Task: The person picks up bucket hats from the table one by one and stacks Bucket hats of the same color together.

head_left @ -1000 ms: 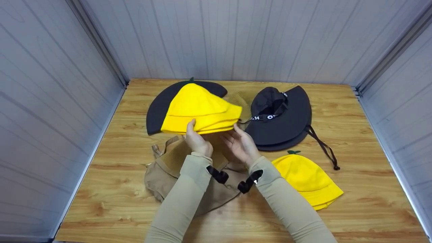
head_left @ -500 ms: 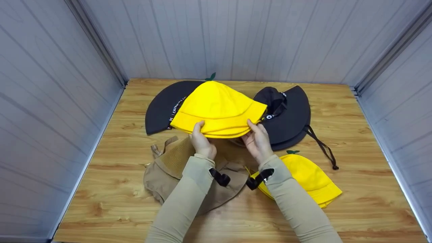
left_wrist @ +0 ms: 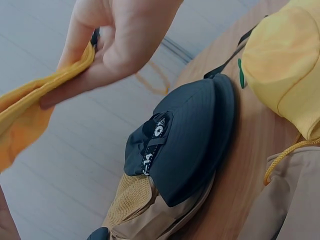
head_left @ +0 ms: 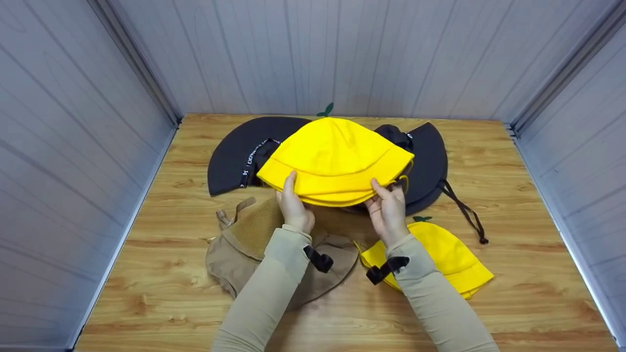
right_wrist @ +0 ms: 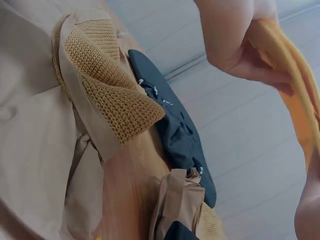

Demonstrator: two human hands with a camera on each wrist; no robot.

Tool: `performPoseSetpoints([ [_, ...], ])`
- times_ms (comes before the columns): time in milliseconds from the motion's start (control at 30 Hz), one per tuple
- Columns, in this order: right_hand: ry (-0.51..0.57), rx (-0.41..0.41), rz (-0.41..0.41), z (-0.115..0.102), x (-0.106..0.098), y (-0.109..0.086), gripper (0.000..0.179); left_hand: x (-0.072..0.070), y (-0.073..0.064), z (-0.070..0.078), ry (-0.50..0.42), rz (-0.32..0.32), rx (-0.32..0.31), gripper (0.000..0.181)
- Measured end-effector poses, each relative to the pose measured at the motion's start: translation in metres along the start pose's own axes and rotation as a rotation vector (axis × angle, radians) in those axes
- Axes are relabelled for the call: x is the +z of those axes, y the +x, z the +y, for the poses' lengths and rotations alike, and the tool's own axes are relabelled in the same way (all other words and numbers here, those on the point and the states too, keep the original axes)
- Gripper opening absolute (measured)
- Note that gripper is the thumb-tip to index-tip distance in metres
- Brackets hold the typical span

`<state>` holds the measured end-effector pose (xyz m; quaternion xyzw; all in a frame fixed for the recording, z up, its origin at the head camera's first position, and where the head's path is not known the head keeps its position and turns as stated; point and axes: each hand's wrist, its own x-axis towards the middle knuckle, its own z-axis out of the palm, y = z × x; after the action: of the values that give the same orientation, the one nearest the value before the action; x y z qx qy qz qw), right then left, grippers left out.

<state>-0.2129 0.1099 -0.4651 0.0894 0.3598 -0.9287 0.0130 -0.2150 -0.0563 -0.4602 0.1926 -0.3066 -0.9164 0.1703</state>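
Note:
Both hands hold a yellow bucket hat by its front brim, lifted above the wooden table. My left hand pinches the brim at its left part, thumb on top. My right hand pinches it near the right part. A small green leaf stands on the crown. In the left wrist view a hand grips the yellow brim. The right wrist view shows the same brim pinched in a hand.
A flat black hat lies back left, another black hat with a cord back right. A tan hat with a mesh panel lies under my forearms. A second yellow hat rests front right. Grey walls enclose three sides.
The yellow hat has risen and shifted right, uncovering more of the left black hat. My right hand, open a second ago, now pinches the brim.

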Motion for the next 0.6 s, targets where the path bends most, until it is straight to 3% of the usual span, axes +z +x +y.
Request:
performPoseSetpoints([
  [267,-0.097,-0.087,0.037,-0.008,-0.008,-0.017,0.038,-0.002,0.000,-0.002,-0.013,-0.091,-0.020,0.040],
  [467,-0.170,-0.107,0.031,-0.018,-0.020,-0.024,0.045,-0.004,-0.003,-0.008,0.037,-0.128,-0.036,0.042],
  [600,-0.166,-0.102,0.085,-0.027,-0.032,-0.025,0.057,-0.006,-0.007,-0.016,0.072,-0.159,-0.065,0.043],
])
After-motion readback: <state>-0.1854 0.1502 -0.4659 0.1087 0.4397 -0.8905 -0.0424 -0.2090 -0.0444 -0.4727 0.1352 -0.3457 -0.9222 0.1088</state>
